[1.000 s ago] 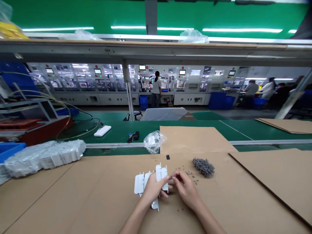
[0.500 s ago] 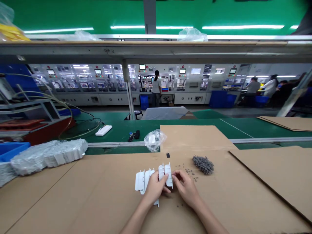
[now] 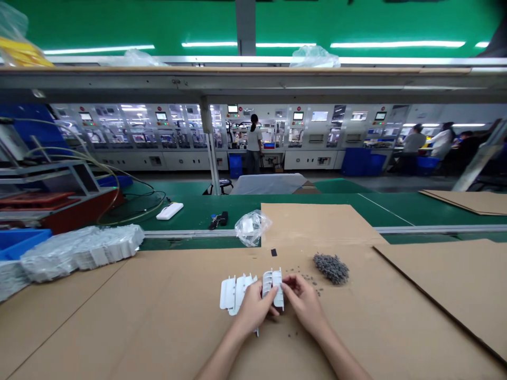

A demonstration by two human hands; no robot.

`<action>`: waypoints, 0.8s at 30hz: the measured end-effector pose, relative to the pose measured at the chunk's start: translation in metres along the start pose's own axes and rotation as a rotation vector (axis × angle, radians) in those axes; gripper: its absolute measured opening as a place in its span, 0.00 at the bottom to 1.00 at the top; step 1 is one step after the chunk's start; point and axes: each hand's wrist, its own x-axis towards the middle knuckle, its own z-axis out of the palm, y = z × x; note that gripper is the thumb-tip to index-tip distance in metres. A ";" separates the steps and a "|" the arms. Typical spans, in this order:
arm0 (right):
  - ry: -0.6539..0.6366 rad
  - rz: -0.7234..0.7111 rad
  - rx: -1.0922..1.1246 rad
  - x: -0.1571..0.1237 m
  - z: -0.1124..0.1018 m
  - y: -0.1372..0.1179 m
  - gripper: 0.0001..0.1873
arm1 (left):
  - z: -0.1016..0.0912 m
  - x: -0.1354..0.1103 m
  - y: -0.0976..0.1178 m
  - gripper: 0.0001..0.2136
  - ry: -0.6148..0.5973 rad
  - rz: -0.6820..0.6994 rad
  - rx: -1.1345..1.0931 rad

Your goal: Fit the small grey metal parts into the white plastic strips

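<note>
My left hand (image 3: 253, 309) is closed around a stack of white plastic parts (image 3: 273, 285), holding them upright over the cardboard sheet (image 3: 158, 316). More white plastic parts (image 3: 233, 291) lie just left of that hand. My right hand (image 3: 303, 303) is pinched against the right edge of the held parts, with fingers pressed together on something too small to make out. A pile of small grey pieces (image 3: 331, 268) lies on the cardboard, just beyond and right of my right hand, with a few strays scattered towards it.
A plastic-wrapped bundle of white parts (image 3: 79, 252) lies at the left. A crumpled clear bag (image 3: 251, 228), a white device (image 3: 169, 211) and a small black item (image 3: 217, 220) sit on the green conveyor. Further cardboard sheets (image 3: 443, 285) lie right. People stand at machines far behind.
The held white parts have shifted slightly right and tilted, and my right hand's fingertips have moved up onto their right edge.
</note>
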 end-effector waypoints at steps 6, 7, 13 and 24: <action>-0.073 0.169 0.179 0.004 -0.001 0.004 0.12 | -0.003 0.003 -0.003 0.15 0.065 -0.012 0.029; -0.106 0.180 0.167 0.004 -0.001 0.004 0.11 | -0.004 0.003 -0.002 0.15 0.072 -0.012 0.032; -0.128 0.173 0.062 0.000 0.000 0.005 0.12 | -0.004 0.001 0.002 0.14 0.067 0.027 0.077; -0.196 0.410 0.232 0.001 -0.003 0.011 0.16 | -0.009 0.002 -0.003 0.12 0.016 -0.013 0.061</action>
